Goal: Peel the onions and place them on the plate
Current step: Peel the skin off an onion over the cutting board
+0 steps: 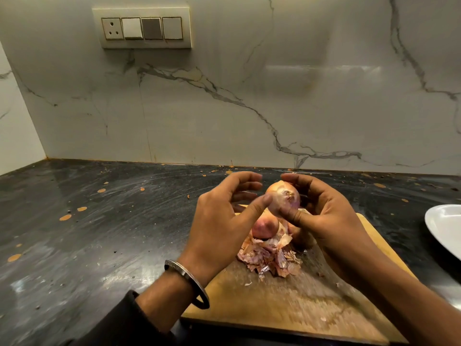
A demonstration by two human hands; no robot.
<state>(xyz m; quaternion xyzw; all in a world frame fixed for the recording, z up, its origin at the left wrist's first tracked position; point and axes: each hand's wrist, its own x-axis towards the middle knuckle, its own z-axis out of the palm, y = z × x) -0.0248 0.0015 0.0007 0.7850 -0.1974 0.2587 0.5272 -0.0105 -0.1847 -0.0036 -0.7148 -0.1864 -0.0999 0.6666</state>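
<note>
Above the wooden cutting board [287, 308], the right hand [331, 213] holds an onion [283, 198] between curled fingers and thumb, while the left hand [219, 221] hovers beside it with fingers loosely spread, its thumb touching the onion's skin. Peeling looks to be the step in hand (a heap of papery peels [269, 255] and another onion [264, 228] lie on the board below), and I judge the left thumb next needs to catch a loose edge of skin and strip it away. The white plate [446, 228] waits on the dark tabletop [87, 233] at the right edge, well apart from the hands.
</note>
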